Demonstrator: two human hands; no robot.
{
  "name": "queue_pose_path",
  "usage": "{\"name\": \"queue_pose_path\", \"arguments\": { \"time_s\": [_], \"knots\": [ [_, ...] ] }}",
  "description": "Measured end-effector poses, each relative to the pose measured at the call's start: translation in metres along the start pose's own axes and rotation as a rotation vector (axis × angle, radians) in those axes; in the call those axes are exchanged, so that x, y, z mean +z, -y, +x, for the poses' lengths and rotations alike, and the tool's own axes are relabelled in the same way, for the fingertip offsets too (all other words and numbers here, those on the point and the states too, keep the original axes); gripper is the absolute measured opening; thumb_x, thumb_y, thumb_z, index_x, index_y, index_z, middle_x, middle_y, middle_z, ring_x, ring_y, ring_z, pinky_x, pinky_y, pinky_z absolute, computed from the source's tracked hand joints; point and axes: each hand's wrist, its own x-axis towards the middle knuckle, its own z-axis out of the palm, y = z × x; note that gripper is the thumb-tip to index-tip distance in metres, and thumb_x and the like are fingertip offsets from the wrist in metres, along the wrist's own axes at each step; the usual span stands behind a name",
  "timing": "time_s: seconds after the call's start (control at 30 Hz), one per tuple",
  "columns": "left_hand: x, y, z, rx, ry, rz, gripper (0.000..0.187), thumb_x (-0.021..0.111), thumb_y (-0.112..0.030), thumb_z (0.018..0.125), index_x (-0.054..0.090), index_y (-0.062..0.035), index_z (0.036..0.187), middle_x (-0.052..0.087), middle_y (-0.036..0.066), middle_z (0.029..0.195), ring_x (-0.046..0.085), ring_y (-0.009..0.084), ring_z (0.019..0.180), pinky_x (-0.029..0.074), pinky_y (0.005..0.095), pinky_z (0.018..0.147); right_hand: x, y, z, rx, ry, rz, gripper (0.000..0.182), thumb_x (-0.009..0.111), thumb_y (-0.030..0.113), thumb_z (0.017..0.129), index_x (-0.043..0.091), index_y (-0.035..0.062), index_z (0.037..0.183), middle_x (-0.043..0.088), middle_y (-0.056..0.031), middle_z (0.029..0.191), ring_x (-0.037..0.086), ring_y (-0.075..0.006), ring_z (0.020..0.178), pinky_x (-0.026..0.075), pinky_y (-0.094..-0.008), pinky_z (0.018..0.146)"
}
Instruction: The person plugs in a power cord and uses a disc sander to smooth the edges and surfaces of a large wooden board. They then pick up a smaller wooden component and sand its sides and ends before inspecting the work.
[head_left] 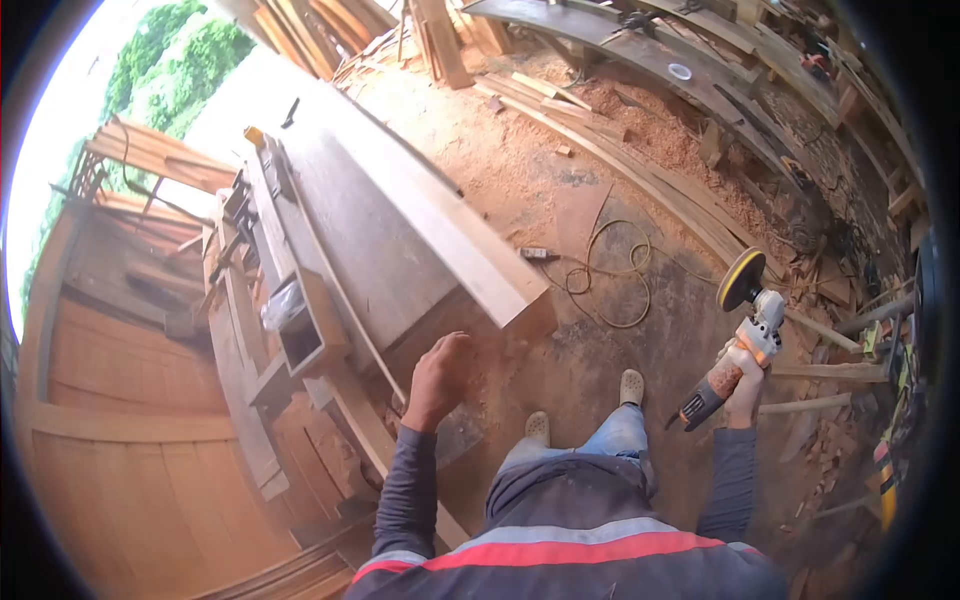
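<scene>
My right hand (pixel 745 378) is wrapped round the body of an angle grinder (pixel 722 375), held off to the right above the floor. The tool has a grey and orange housing and a round backing pad (pixel 741 279) with a yellow rim, pointing up and away from me. My left hand (pixel 438 382) is raised beside the near end of a long, thick wooden beam (pixel 450 240), apart from it. Its fingers are curled together, and I see nothing in them. The beam lies along a dark flat worktable (pixel 370 245).
A yellowish cable (pixel 640 290) coils on the dusty floor beside a socket block (pixel 538 254). Long wooden strips (pixel 640 170) and shavings lie at the right. A wooden box (pixel 312 330) sits left of the worktable. Panelled wooden doors (pixel 130 470) stand at far left.
</scene>
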Motion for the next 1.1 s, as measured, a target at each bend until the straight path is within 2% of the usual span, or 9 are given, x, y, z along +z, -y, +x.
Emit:
{"name": "queue_pose_path", "arguments": {
  "time_s": [0.03,0.13,0.17,0.3,0.4,0.43,0.53,0.63,1.1],
  "knots": [
    [-0.006,0.029,-0.023,-0.248,0.197,-0.011,0.054,0.072,-0.012,0.083,0.055,0.0026,0.133,0.059,0.03,0.137,0.058,0.041,0.129,0.049,0.0491,0.102,0.008,-0.005,-0.016,0.015,-0.014,0.062,0.032,0.068,0.012,0.078,0.064,0.0004,0.107,0.065,-0.0088,0.09,0.066,-0.0194,0.078,0.055,-0.0311,0.071],
    [0.028,0.079,-0.144,-0.505,0.007,0.731,0.078,0.077,-0.024,0.083,0.042,0.0009,0.148,0.036,0.034,0.155,0.031,0.0511,0.147,0.031,0.0624,0.116,0.013,-0.026,-0.053,0.049,0.007,0.129,0.037,0.067,0.017,0.081,0.063,0.001,0.114,0.066,-0.0107,0.095,0.067,-0.0224,0.086,0.056,-0.0345,0.079],
    [0.035,0.095,-0.185,-0.57,0.04,0.665,0.106,0.082,-0.039,0.079,0.023,-0.0031,0.159,0.015,0.032,0.163,0.007,0.0568,0.151,0.012,0.0718,0.118,0.009,-0.025,-0.057,0.029,-0.034,0.095,0.037,0.067,0.016,0.083,0.063,0.0014,0.117,0.066,-0.0104,0.097,0.067,-0.0223,0.087,0.056,-0.0359,0.081],
    [0.083,0.069,-0.335,-1.247,-0.196,0.237,0.136,0.089,-0.052,0.069,0.001,-0.0026,0.161,0.018,0.032,0.162,0.013,0.0515,0.152,0.018,0.0722,0.116,-0.002,0.03,-0.049,-0.021,0.126,0.005,0.04,0.063,0.012,0.086,0.059,-0.0005,0.125,0.065,-0.012,0.109,0.065,-0.0236,0.096,0.056,-0.0369,0.087],
    [0.115,0.039,-0.397,-1.441,-0.147,-0.032,0.138,0.09,-0.052,0.067,0.003,0.0009,0.16,0.023,0.033,0.161,0.027,0.0483,0.149,0.027,0.0663,0.116,-0.002,0.057,-0.031,-0.063,0.219,0.009,0.041,0.061,0.01,0.089,0.058,-0.0006,0.128,0.064,-0.0125,0.112,0.065,-0.0244,0.099,0.055,-0.0363,0.089],
    [0.137,0.04,-0.413,-1.381,-0.365,-0.096,0.122,0.091,-0.046,0.065,0.023,0.0048,0.153,0.049,0.035,0.144,0.053,0.0469,0.131,0.043,0.0556,0.108,-0.007,0.057,-0.023,-0.048,0.259,0.038,0.041,0.061,0.011,0.089,0.058,-0.0004,0.129,0.064,-0.0124,0.113,0.065,-0.0249,0.101,0.056,-0.036,0.089],
    [0.137,0.045,-0.41,-1.417,-0.341,-0.182,0.095,0.087,-0.037,0.065,0.043,0.0079,0.137,0.067,0.033,0.117,0.067,0.0479,0.109,0.054,0.0491,0.094,0.003,0.053,-0.023,-0.078,0.279,0.086,0.041,0.062,0.012,0.089,0.058,-0.0002,0.128,0.064,-0.0122,0.112,0.065,-0.0247,0.101,0.056,-0.0356,0.087],
    [0.132,0.038,-0.406,-1.296,-0.491,-0.164,0.08,0.084,-0.034,0.065,0.051,0.0088,0.124,0.072,0.03,0.1,0.07,0.0477,0.097,0.057,0.0495,0.088,0.001,0.047,-0.028,-0.014,0.341,0.14,0.042,0.064,0.012,0.087,0.058,0.001,0.128,0.065,-0.012,0.11,0.066,-0.0239,0.1,0.056,-0.0367,0.089],
    [0.055,0.175,-0.335,-1.194,-0.426,0.016,0.09,0.088,-0.039,0.065,0.049,0.0175,0.123,0.067,0.037,0.113,0.068,0.047,0.107,0.054,0.0472,0.094,-0.045,0.022,-0.064,-0.127,0.076,0.09,0.041,0.065,0.014,0.085,0.06,0.0028,0.123,0.063,-0.0085,0.102,0.064,-0.0201,0.089,0.055,-0.0327,0.079]
  ]
}}
